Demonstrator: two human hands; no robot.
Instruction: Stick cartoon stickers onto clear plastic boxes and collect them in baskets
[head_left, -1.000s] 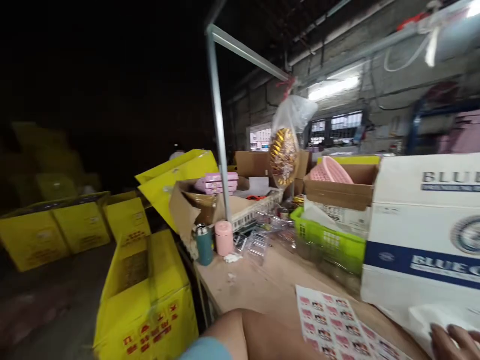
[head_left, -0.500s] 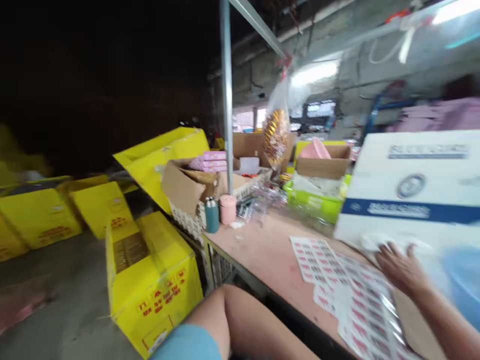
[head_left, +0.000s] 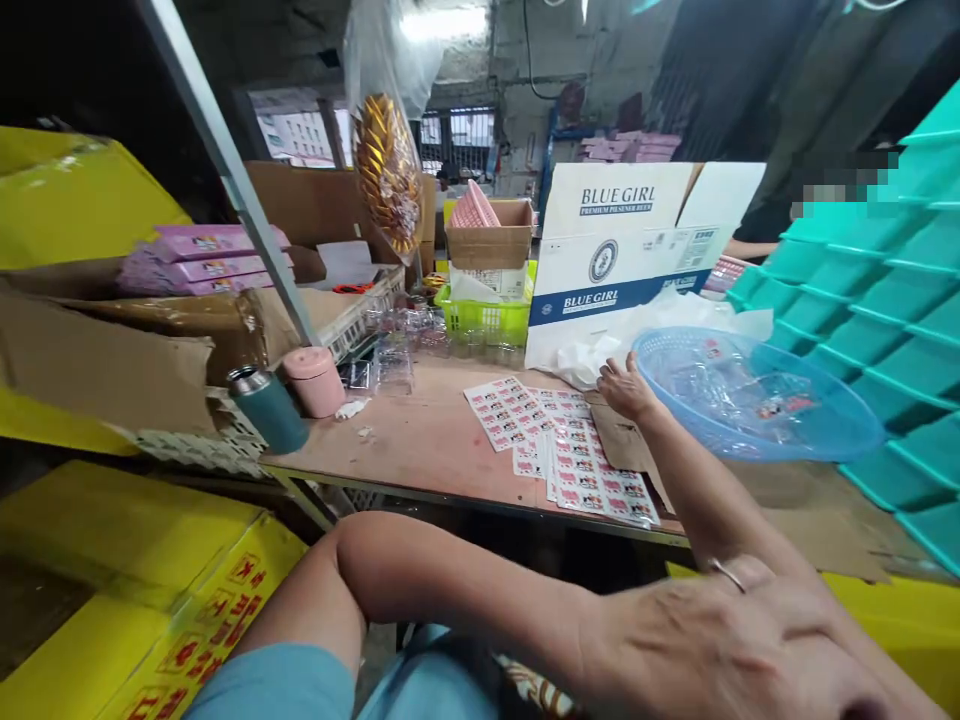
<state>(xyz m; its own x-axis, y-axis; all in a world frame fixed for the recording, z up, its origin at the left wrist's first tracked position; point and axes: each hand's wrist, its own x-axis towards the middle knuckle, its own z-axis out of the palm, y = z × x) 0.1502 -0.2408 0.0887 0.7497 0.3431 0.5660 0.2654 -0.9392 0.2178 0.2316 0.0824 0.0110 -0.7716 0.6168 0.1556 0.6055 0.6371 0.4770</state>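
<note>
White crumpled thin sheet [head_left: 579,362] (paper or film, can't tell) lies on the pinkish-brown wooden table [head_left: 420,430], about 10 o'clock from the right hand [head_left: 626,390]. Clock ref: 12 = straight away from the person. No clean long axis on the sheet, it's just bunched up.

Right hand is clearly the nearer one. Fingers spread and lightly bent, tips at the sheet's edge. Contact looks likely; no grip visible.

Left hand [head_left: 705,640] is well apart, close to the camera, crossing in front of the right forearm. From it the sheet is at roughly 11 o'clock, beyond the right arm. Back of the hand faces us, fingers blurred and partly hidden: can't tell whether they're curled, holding anything, or touching the forearm.

Other neighbour: blue oval mesh plastic basket [head_left: 825,440], clear plastic pieces [head_left: 697,385] inside. It's at 3 o'clock from the right hand, near rim just beside the wrist; touching or not, can't tell. Basket long axis runs about 9:30 to 3:30, so one end points at the right hand.

White sticker sheets with pink prints [head_left: 577,455] overlap at 7 o'clock from the right hand, flat on the table.
</note>
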